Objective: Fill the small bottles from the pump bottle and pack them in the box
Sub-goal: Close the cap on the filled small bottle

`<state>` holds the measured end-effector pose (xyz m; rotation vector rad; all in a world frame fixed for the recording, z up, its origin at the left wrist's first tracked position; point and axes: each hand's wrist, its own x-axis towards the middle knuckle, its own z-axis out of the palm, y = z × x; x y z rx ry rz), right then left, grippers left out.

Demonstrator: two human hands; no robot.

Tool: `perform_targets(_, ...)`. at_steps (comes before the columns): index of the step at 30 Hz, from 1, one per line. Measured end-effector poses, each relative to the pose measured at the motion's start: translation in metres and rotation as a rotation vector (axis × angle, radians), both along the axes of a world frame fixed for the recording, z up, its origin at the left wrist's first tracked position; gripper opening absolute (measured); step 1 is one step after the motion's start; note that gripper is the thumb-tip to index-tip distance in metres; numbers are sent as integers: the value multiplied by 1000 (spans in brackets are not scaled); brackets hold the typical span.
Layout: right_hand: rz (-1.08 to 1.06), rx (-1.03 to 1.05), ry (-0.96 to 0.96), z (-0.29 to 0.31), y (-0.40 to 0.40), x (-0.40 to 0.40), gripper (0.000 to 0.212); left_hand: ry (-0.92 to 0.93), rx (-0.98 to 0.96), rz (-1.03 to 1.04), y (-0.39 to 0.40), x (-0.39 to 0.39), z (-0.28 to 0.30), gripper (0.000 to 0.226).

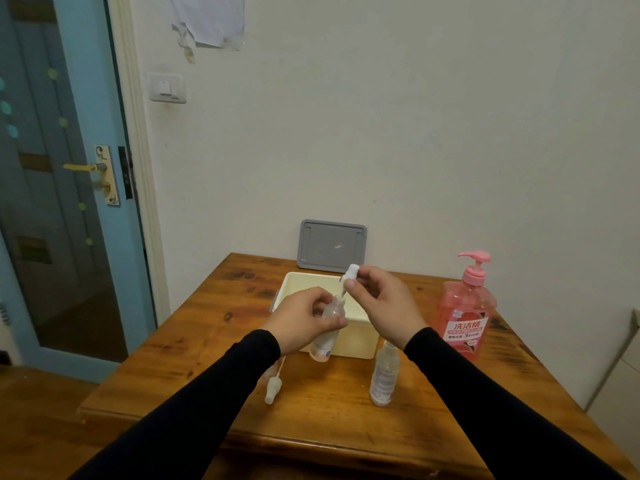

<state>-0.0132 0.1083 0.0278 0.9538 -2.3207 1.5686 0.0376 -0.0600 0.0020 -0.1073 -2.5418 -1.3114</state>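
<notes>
Your left hand [304,317] grips a small clear bottle [327,332] around its middle and holds it up in the air, just in front of the cream box [356,336]. The bottle's top is off and its mouth is open. Your right hand [384,303] pinches a white spray cap [351,273] between the thumb and fingers, right above the bottle's mouth. A thin tube hangs down from the cap toward the opening; you cannot tell if its tip is inside the bottle.

The cream box sits open on the wooden tabletop [214,327], behind your hands. Its grey lid [330,247] stands on its edge against the wall, behind the box.

The pink pump bottle [465,313] stands upright on the right side of the tabletop, near the box but not touching it. It is nearly full of pink liquid.

A second small clear bottle [382,375] stands upright near the front of the tabletop, below your right wrist, with its cap on. Another white spray cap [273,386] with its tube lies flat on the tabletop, under your left arm.

A blue door [69,168] is on the left.
</notes>
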Motion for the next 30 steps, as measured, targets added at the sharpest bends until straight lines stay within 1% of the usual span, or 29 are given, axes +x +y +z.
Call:
perform_targets(4, 51, 37, -35, -4, 0, 0, 28, 25, 29, -11, 1, 0, 4, 32)
perform_targets(9, 74, 53, -67, -5, -1, 0, 30, 31, 49, -24, 1, -1, 6, 36)
perform_targets(13, 10, 67, -77, -5, -1, -3, 26, 23, 23, -2, -1, -4, 5, 39)
perform_targets(16, -34, 82, -93, -1, -2, -5, 31, 25, 8, 1, 0, -4, 5, 36)
perform_targets(17, -25, 66, -104, 1, -3, -5, 30, 32, 10, -4, 1, -5, 5, 34)
perform_targets(19, 31, 29, -123, 3, -5, -5, 22, 41, 26, -28, 4, -5, 8, 33)
perform_targets(21, 70, 15, -120, 4, -6, -3, 15, 40, 71, -60, 6, -5, 10, 36)
perform_targets(22, 74, 3, -121, 4, -7, -2, 16, 37, 94, -68, 7, -5, 11, 40)
perform_targets(24, 67, -6, -124, 3, -7, -1, 27, 27, 117, -68, 7, -6, 10, 44)
perform_targets(26, 74, 41, -114, 3, -5, -1, 37, 13, 124, -61, 6, -6, 9, 45)
perform_targets(30, 97, 158, -78, 5, 3, -3, 27, -18, 95, -23, 3, -6, 7, 43)
